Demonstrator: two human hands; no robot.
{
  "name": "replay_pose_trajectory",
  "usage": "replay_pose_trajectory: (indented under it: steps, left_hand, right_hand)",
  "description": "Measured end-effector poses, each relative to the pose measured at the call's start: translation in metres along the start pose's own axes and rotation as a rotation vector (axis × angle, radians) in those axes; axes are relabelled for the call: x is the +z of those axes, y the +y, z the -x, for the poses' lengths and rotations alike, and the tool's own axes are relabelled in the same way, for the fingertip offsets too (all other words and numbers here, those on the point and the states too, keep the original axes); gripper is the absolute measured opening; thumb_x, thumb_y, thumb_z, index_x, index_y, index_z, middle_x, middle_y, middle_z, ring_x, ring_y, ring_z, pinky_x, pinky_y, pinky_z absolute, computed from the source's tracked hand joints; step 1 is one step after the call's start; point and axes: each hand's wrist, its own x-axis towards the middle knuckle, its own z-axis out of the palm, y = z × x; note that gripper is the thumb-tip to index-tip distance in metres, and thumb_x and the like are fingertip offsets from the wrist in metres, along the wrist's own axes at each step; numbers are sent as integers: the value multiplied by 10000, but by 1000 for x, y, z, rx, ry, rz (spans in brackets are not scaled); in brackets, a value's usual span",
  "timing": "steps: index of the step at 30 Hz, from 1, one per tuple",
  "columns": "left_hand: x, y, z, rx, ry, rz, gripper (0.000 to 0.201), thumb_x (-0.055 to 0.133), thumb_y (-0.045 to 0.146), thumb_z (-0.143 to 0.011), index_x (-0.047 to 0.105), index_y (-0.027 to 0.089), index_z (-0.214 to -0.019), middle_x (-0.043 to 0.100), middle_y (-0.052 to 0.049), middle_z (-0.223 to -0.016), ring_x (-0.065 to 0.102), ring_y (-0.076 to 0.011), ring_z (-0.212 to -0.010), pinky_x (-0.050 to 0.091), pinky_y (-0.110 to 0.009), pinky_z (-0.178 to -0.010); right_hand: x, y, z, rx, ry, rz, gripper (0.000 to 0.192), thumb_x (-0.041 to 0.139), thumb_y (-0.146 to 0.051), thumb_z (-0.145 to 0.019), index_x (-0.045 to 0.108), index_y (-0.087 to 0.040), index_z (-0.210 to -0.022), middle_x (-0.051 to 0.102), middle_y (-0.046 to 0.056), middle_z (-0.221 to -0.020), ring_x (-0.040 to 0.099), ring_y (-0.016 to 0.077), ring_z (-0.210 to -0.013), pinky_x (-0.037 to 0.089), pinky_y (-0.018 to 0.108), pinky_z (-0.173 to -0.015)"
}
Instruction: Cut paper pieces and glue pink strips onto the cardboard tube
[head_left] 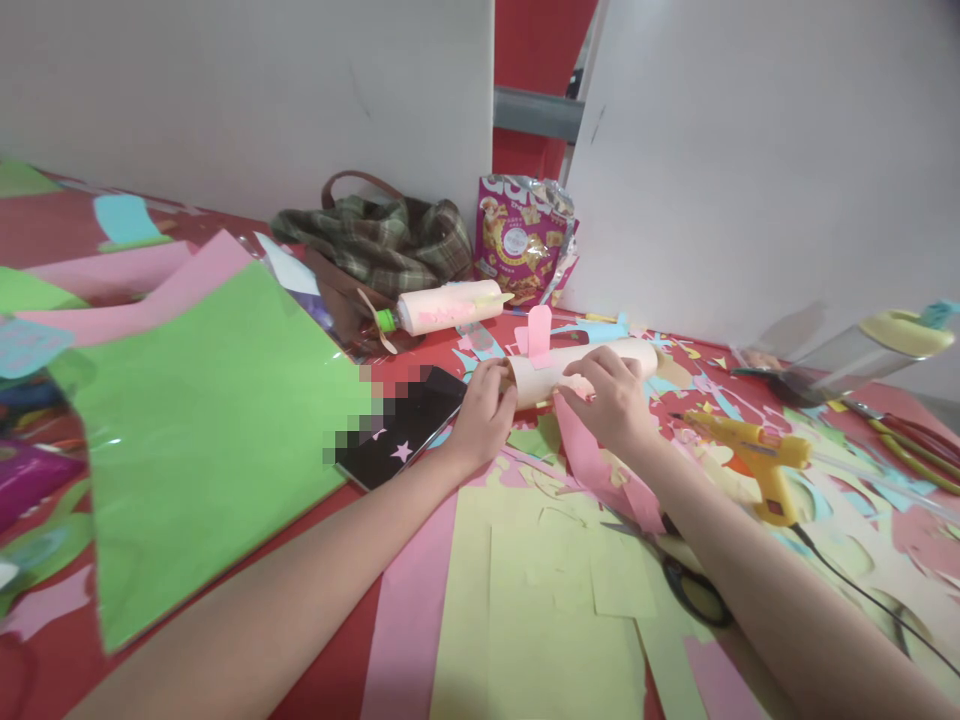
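Note:
A cream paper-wrapped cylinder lies crosswise on the red table, with a rounded pink paper tab standing up on it. My left hand is closed on its left end, fingers bent over the rim. Across its middle, my right hand has curled fingers pressed on the paper; part of the grip is hidden. A pink paper strip runs down from under that hand. Behind lies another paper-wrapped bottle with a green cap and propeller-like wooden blades.
A yellow glue gun and black-handled scissors lie at right among paper scraps. Left are a phone and a big green sheet. Behind stand a plaid bag and a snack packet; a clear bottle leans far right.

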Motion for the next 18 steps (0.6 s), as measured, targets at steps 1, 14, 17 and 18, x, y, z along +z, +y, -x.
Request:
replay_pose_trajectory:
  steps: [1,14,17,18]
  left_hand:
    - [0,0,0,1,-1,-2,113,330,165,-789,429,173,-843,441,-85,-1037,408,-166,-1031,341,-331,-888]
    - [0,1,-1,-21,38,-10,133,328,122,-774,428,157,-857,465,-75,-951,437,-158,-937,358,-306,-846]
    - [1,1,0,-11,54,-6,144,329,119,-777,430,161,-872,464,-69,-953,438,-155,-936,361,-301,-839]
    - [1,1,0,-6,57,-5,146,330,119,-778,430,163,-875,464,-68,-956,437,-156,-940,360,-302,-842]
  right_hand:
    - [0,0,0,10,-6,0,63,516,-203,-718,529,-198,-779,504,19,-746,479,150,-643,285,319,-674]
    - [-18,-45,4,-221,-472,-283,82,525,-132,-721,597,-158,-693,526,20,-686,472,106,-597,347,227,-568]
    - [-3,-53,14,-209,-490,-292,89,518,-114,-715,594,-154,-691,528,16,-656,479,110,-611,348,218,-558]
    - [1,-55,18,-195,-487,-287,94,511,-116,-717,588,-157,-682,522,10,-637,475,110,-606,345,215,-552]
